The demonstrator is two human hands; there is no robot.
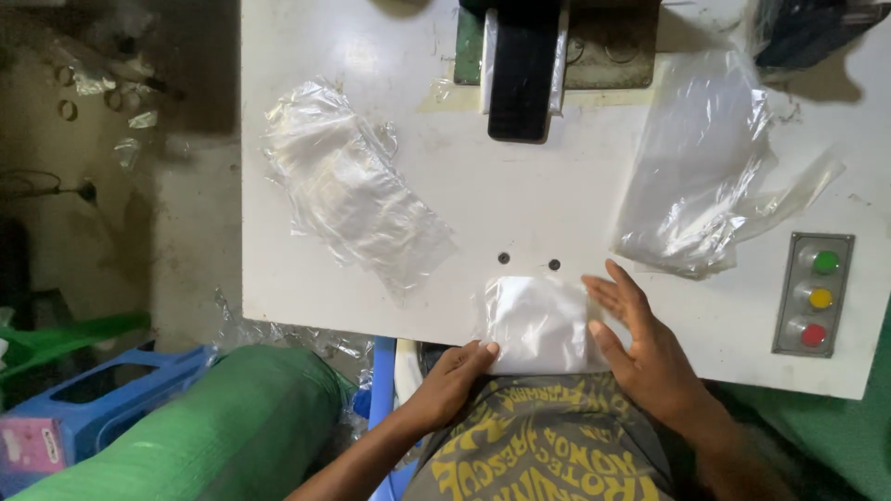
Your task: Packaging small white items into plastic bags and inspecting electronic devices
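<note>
Two hands rest at the near edge of a flat white table [557,204], and we see them from above in our one view, the head camera. Between them lies a small white packet [538,323]. It is square, soft and a bit shiny, like thin plastic around something pale. It sits at the table's front edge, just below two small dark holes [529,261].

Our left hand [452,380] touches the packet's lower left corner. The fingers curl at the table edge, but we cannot tell if they pinch the packet. Our right hand [645,348] lies flat and spread wide, its fingers pressing on the packet's right side, gripping nothing.

To the left lies a crinkly pile of clear bags [348,199], well apart from the hands. To the right is a smoother, cloudy stack of clear bags [696,176], near our right fingertips. A black ribbed block [522,70] hangs over the far middle of the table. A grey box holds three round buttons [815,295], green, yellow and red. By our left arm stands a fat green roll [241,427] with a rough woven look.
</note>
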